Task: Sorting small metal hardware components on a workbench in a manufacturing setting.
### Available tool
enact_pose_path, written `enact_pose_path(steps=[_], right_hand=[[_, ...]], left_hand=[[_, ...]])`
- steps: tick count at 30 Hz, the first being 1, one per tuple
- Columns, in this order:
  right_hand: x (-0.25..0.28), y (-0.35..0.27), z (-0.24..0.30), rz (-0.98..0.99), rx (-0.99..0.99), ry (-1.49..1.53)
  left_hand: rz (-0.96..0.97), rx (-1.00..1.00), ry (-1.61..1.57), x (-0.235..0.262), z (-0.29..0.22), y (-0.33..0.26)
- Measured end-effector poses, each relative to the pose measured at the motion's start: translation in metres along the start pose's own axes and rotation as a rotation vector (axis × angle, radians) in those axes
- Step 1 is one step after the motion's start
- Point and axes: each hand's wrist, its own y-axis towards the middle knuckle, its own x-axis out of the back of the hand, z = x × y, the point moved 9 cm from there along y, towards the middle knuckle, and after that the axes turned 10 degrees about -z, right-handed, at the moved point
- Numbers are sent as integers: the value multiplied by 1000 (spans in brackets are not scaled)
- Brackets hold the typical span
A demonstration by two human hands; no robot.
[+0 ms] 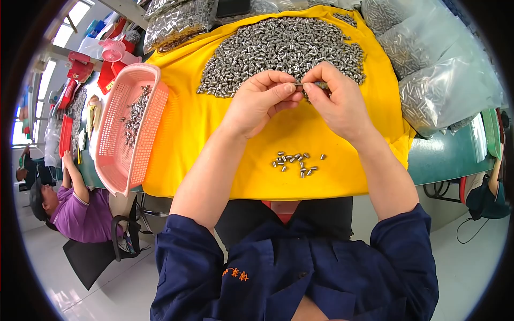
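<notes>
My left hand (pixel 257 104) and my right hand (pixel 340 104) meet fingertip to fingertip over the near edge of a wide pile of small silvery metal cylinders (pixel 284 51). A thin, small metal part (pixel 299 84) is pinched between the thumbs and forefingers of both hands; the fingers hide most of it. Under my hands spreads a yellow cloth (pixel 198 155). Nearer to me, between my forearms, lies a loose group of several metal cylinders (pixel 294 158), apart from the pile.
To the left stands a pink perforated basket (pixel 151 115) with some metal pieces inside. Clear plastic bags of metal parts (pixel 439 96) crowd the right, and more bags (pixel 179 27) line the back beside a dark phone (pixel 233 7). A person in purple (pixel 88 216) sits at far left.
</notes>
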Motion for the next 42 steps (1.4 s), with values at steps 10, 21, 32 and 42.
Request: enact_pose_path(steps=[10, 21, 32, 42], right_hand=[[-1, -4, 12, -27, 112, -86], [32, 9, -6, -183, -52, 24], [25, 9, 1, -140, -8, 32], [26, 7, 10, -121, 10, 17]], left_hand=[[-77, -117, 167, 1, -7, -1], [174, -270, 1249, -42, 11, -37], [-109, -668, 1618, -35, -23, -4], [-45, -429, 1648, -41, -16, -1]])
